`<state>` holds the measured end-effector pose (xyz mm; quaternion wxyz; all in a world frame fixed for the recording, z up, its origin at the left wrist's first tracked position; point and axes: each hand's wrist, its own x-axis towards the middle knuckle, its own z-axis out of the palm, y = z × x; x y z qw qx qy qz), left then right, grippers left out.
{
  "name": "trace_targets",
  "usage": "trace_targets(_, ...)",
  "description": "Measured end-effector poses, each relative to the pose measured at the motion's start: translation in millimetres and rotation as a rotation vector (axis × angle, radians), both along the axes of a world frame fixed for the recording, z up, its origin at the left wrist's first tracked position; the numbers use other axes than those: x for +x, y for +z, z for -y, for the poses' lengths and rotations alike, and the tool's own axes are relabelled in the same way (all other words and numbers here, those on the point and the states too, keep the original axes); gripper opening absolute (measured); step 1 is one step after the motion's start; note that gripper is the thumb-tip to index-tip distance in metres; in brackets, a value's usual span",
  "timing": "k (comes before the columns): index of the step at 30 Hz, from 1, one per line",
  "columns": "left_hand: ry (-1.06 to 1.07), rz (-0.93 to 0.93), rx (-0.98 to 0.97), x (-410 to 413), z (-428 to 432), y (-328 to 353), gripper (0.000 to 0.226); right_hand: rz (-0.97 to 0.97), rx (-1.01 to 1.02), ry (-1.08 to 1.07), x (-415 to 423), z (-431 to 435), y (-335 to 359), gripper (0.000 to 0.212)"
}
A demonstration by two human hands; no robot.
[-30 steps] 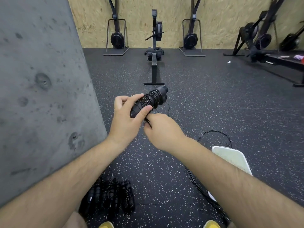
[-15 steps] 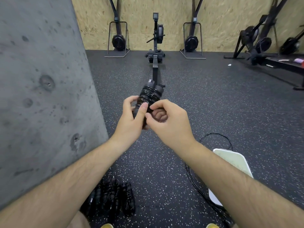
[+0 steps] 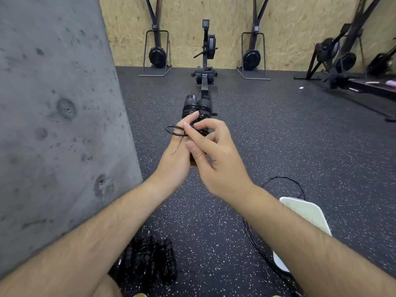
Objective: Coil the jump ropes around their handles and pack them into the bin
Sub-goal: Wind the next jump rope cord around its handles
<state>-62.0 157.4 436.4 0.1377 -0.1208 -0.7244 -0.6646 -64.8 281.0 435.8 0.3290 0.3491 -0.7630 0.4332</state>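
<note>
Item: pair of black jump-rope handles [image 3: 196,108], held side by side and pointing away from the person, with black cord wound around them in several turns. Location: mid-air, at the centre of the view, above the speckled black rubber floor [image 3: 267,129].

Left hand [image 3: 174,155]: closed around the lower part of the handles, fingers reaching up along the coils. A small loose loop of cord [image 3: 174,130] sticks out to the left, beside the fingertips.

Right hand [image 3: 216,159]: thumb and forefinger pinched together at the coils, apparently nipping the cord, though the strand itself is too thin to make out there; other fingers half curled.

Item: cluster of already wound jump ropes [image 3: 147,257], black, lying on the floor at the lower edge between the forearms.

Item: loose black cord [image 3: 284,181], uncoiled, trailing across the floor to the right and looping behind the bin.

Item: bin [image 3: 306,213], pale, lower right, partly covered by the right forearm; contents hidden.

Surroundings: grey concrete pillar [image 3: 53,114] at left; rowing machine [image 3: 205,61] straight ahead; chipboard wall [image 3: 289,22] behind.
</note>
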Motion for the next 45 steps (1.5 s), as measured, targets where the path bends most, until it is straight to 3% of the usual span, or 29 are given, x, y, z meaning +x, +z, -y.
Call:
trace_targets(6, -0.184, 0.006, 0.155, -1.2, 4.4, 0.1, 0.049, -0.062, 0.113, -0.001, -4.0, -6.2, 3.9, 0.038)
trace_targets(11, -0.248, -0.002, 0.174, -0.2, 5.1, -1.3, 0.061, -0.058, 0.102, -0.003, -6.4, -6.7, 5.9, 0.037)
trace_targets(17, -0.276, 0.001, 0.140, 1.9, 2.8, 3.1, 0.060, 0.269, -0.200, 0.168, -9.4, -8.0, 12.1, 0.027)
trace_targets(23, -0.332, 0.047, 0.088, -0.2, 7.9, 7.6, 0.062, 0.326, -0.241, 0.191, -5.0, -15.8, 19.8, 0.021)
trace_targets(27, -0.365, 0.059, 0.123, 0.3, 8.4, 8.8, 0.067, 0.581, -0.349, 0.242, -0.6, -19.0, 28.8, 0.017)
trace_targets(31, -0.379, 0.070, 0.206, -4.0, 7.2, 8.3, 0.073, 0.668, -0.421, 0.300, 3.8, -19.5, 37.0, 0.020)
trace_targets(38, -0.316, 0.047, 0.333, -12.6, 17.8, 14.0, 0.078, 0.491, -0.383, 0.144, -4.8, -38.9, 40.8, 0.019)
trace_targets(45, -0.275, -0.007, 0.326, -10.7, 17.3, 20.7, 0.080, 0.060, 0.185, -0.155, -17.0, -49.9, 24.7, 0.037)
